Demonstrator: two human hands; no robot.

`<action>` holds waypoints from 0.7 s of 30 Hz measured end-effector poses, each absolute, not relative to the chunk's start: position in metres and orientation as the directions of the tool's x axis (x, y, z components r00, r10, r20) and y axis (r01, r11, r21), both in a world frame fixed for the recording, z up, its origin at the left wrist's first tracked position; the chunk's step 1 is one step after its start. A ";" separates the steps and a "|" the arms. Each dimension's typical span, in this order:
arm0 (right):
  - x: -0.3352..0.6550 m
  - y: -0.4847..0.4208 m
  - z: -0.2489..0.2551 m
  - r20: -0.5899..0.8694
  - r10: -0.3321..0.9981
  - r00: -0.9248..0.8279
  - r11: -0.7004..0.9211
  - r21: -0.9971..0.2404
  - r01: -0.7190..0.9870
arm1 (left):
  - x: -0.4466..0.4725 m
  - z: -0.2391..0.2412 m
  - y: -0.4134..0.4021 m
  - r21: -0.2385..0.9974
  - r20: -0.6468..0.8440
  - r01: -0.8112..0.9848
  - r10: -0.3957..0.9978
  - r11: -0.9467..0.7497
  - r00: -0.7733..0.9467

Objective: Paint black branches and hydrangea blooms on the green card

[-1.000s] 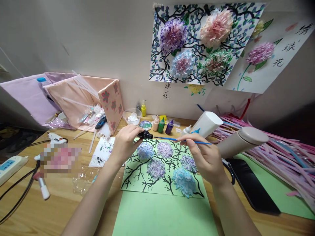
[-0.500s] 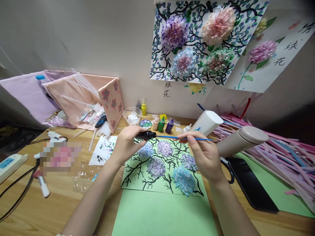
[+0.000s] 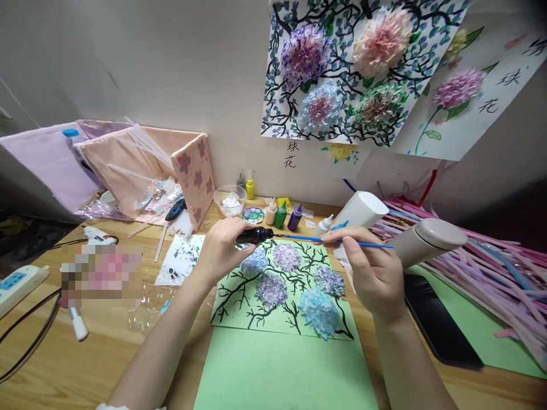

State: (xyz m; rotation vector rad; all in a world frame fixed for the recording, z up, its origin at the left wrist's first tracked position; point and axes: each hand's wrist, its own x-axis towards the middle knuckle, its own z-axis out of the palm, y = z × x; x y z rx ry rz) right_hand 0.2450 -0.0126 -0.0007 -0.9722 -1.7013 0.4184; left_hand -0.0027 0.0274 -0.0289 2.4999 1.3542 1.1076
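Observation:
My left hand grips a small black bottle, tipped on its side with its mouth toward the right. Between the fingers of my right hand is a thin blue paintbrush. The brush's dark tip is right at the bottle's mouth. Below both hands lies a pale green picture with painted black branches and several puffy paper flowers, among them a light blue one and a purple one. A larger green sheet lies beneath it.
Paint bottles, including a green one and a purple one, stand behind the picture near a clear bowl. A white container, beige bottle and black phone sit right. A glue gun and pink box are left.
My right hand has moved to the right with the paintbrush, drawing the brush's tip back out to the bottle's mouth. My left hand and the black bottle stay nearly in place.

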 end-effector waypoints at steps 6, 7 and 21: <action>0.241 -0.013 -0.001 0.598 0.798 -0.079 0.575 -0.717 0.394 | -0.001 -0.028 0.026 0.376 0.553 0.697 0.751 -0.611 0.361; 0.241 -0.013 -0.002 0.587 0.807 -0.060 0.559 -0.728 0.397 | -0.001 -0.028 0.026 0.373 0.555 0.696 0.748 -0.614 0.363; 0.242 -0.011 -0.002 0.558 0.816 0.151 0.496 -0.810 0.312 | -0.001 -0.030 0.026 0.380 0.542 0.691 0.753 -0.615 0.373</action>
